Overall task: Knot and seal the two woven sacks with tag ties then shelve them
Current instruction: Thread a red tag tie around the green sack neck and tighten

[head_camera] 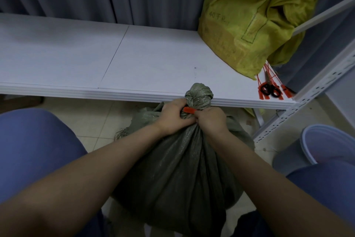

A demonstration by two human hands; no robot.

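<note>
**A:** Where does the grey-green sack (178, 169) stand in all this?

**B:** It sits on the floor just in front of the white shelf (96, 54), between the person's knees. Its neck is already twisted into a knot (198, 93) that rises level with the shelf's front edge. An orange tag tie (189, 110) sits at the neck just under that knot, so I judge the sealing of this sack is in hand, not finished. I cannot tell whether the tie is pulled tight.

**A:** And the other sack?

**B:** The yellow sack (247, 19) rests on the shelf at its right end, against the back. Its top looks slumped and loose, and I see no tie on it, though the mouth is partly hidden. It may yet need knotting and sealing.

**A:** The hands?

**B:** The left hand (171, 116) is closed around the gathered neck below the knot, fingers curled tight, touching the tie's left end. The right hand (210, 119) is also clenched on the neck from the other side, its fingers pinching at the tie's right end.

**A:** Anything else by the shelf?

**B:** Spare orange ties (272, 83) and black-handled scissors (270, 89) lie at the shelf's right front corner, just beside the yellow sack. A pale bucket (322, 144) stands on the floor, right of the shelf's upright.
</note>
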